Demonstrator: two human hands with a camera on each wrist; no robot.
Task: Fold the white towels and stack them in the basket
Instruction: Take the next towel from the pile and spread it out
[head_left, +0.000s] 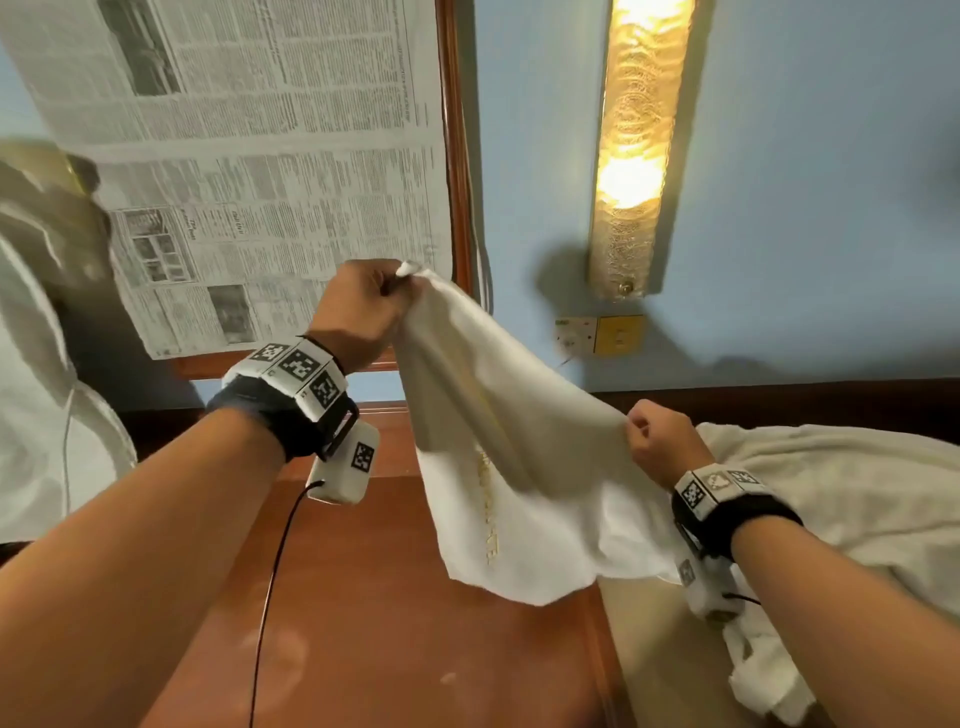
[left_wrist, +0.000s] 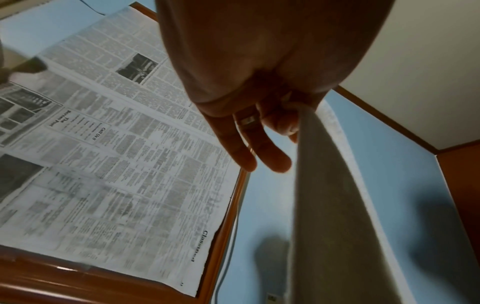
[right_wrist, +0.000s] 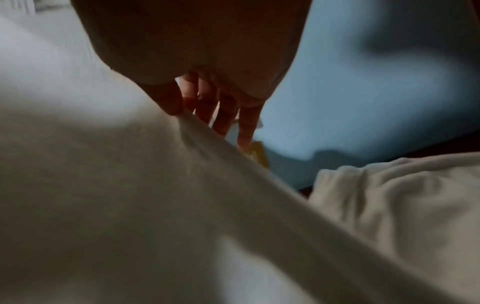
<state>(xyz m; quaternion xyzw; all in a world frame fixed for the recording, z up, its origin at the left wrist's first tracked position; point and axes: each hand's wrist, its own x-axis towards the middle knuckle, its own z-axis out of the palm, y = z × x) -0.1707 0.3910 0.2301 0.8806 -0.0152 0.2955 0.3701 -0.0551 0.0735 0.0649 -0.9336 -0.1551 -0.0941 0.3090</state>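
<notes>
A blue wall (head_left: 810, 208) with a lit lamp (head_left: 641, 150) is seen behind a wooden table (head_left: 395, 623). A white towel (head_left: 519, 467) is held above the table, slanting down from the raised left hand (head_left: 358, 312), which pinches one corner, to the lower right hand (head_left: 662, 441), which pinches another.

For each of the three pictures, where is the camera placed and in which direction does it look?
Head: worn on the head, looks forward and down at both forearms; left hand and right hand hold up a white towel over the wooden table.
Left wrist: looks along the left hand towards the newspaper.
Right wrist: looks along the right hand pinching the towel edge.
Shared: all three show the towel; the head and left wrist views share the newspaper.
</notes>
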